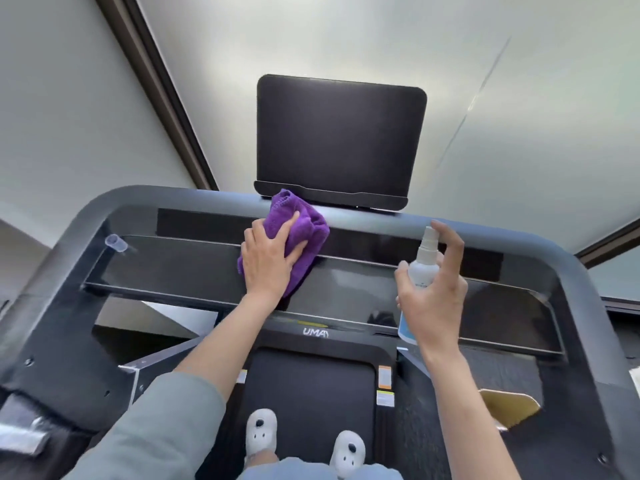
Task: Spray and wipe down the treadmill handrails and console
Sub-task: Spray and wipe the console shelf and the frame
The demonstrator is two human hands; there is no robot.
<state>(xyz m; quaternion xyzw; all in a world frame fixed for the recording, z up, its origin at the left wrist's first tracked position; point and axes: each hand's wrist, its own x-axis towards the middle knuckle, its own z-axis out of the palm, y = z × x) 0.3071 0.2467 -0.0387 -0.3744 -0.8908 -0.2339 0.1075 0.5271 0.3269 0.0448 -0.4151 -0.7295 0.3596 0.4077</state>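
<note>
**Cloth on console, bottle raised at right**

Far left of frame: small clear cap lying on the glossy console panel, near the left handrail. Untouched.

Left of centre: left hand lies flat, fingers fairly straight, pressing a purple cloth onto the console's upper edge. Grip is open-palmed, not pinching. Cloth is bunched, top corner touching the tray lip of the dark tablet holder above it. Cloth looks soft, light, floppy; likely best handled wadded under the palm, since a loose edge would drag. Glossy panel probably smears easily, so steady pressure looks sensible.

Centre bottom: treadmill belt, two feet in white slippers on it.

Right of centre: right hand grips a small white spray bottle around its body, fingers curled, index finger lifted up beside the nozzle. Held clear of the console, apart from the cloth. Bottle looks light, rigid plastic, maybe slick if wet; hold at mid-body, finger on the pump.

Right side: right handrail curves down, nothing on it. Whether it's been wiped I can't tell.
</note>
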